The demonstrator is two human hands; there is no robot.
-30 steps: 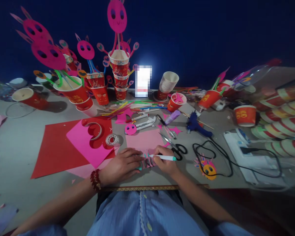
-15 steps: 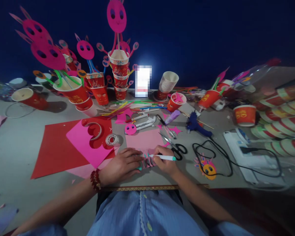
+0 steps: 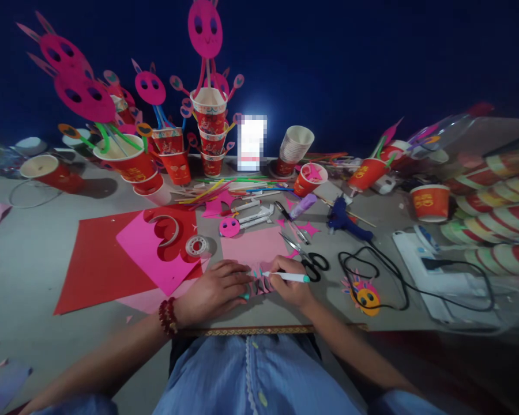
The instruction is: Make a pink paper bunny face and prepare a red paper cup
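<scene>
My right hand (image 3: pixel 292 283) grips the marker (image 3: pixel 288 277), its tip at the pink strip (image 3: pixel 262 282), which lies on the table (image 3: pixel 237 320) near its front edge. My left hand (image 3: pixel 218 288) is laid palm down, fingers together, against the strip's left end; I can't tell whether it pinches anything. The scissors (image 3: pixel 305 256) lie just beside my right hand. Beyond the strip is a pale pink sheet (image 3: pixel 253 245), then white pens (image 3: pixel 255 217), and farther off stacked red cups (image 3: pixel 212 141).
</scene>
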